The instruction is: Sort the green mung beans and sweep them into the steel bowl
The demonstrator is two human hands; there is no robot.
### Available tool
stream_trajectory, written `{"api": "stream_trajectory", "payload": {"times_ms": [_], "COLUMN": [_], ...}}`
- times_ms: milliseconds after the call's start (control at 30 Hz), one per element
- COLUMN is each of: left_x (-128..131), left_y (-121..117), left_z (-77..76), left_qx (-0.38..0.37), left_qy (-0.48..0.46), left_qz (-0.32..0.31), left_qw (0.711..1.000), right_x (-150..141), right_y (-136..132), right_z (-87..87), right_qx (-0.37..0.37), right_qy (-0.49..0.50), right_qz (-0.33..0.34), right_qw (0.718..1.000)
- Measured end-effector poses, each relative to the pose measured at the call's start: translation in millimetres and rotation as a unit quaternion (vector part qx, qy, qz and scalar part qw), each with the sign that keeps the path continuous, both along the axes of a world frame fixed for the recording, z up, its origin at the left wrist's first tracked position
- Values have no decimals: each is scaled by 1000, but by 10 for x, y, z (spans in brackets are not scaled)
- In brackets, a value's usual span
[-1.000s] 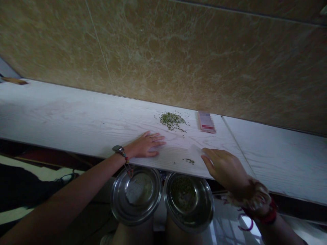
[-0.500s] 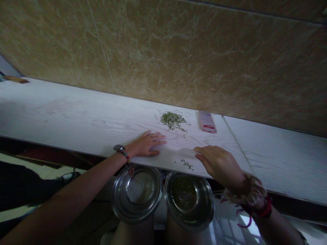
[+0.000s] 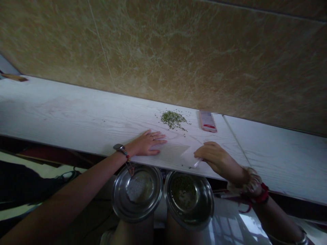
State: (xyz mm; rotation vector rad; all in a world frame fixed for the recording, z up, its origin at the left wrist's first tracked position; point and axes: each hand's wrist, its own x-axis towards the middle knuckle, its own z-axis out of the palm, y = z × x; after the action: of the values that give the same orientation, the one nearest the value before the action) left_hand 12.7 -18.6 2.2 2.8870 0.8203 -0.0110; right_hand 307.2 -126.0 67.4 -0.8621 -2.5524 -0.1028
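My left hand lies flat on the white wood-grain ledge, fingers spread and holding nothing. Closed fingers of my right hand pinch a thin whitish sheet, tilted near the ledge's front edge. What the sheet is made of is unclear. Beside it lie a few stray mung beans. Beyond both hands spreads a loose pile of green mung beans. Below the edge, the right steel bowl has mung beans in it. The left steel bowl holds something whitish and shiny that I cannot make out.
A phone-like slab lies near the wall at the back of the ledge. The marbled wall rises directly behind. Both bowls rest on my legs. A brown object sits at the far left, and another person's dark-clad leg shows at lower left.
My right hand has brought the thin sheet toward the ledge's front edge. Most of the small group of mung beans there has gone from the ledge. My left hand stays in place.
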Motion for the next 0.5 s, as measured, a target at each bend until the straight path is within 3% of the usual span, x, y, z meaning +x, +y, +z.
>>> {"api": "stream_trajectory", "payload": {"times_ms": [500], "left_x": [-11], "left_y": [11], "left_z": [-47], "left_qx": [20], "left_qy": [-4], "left_qz": [-6], "left_qw": [1000], "right_x": [-46], "right_y": [-444], "right_z": [229], "right_qx": [-44], "right_qy": [-25], "right_qz": [9], "right_qw": [999]}}
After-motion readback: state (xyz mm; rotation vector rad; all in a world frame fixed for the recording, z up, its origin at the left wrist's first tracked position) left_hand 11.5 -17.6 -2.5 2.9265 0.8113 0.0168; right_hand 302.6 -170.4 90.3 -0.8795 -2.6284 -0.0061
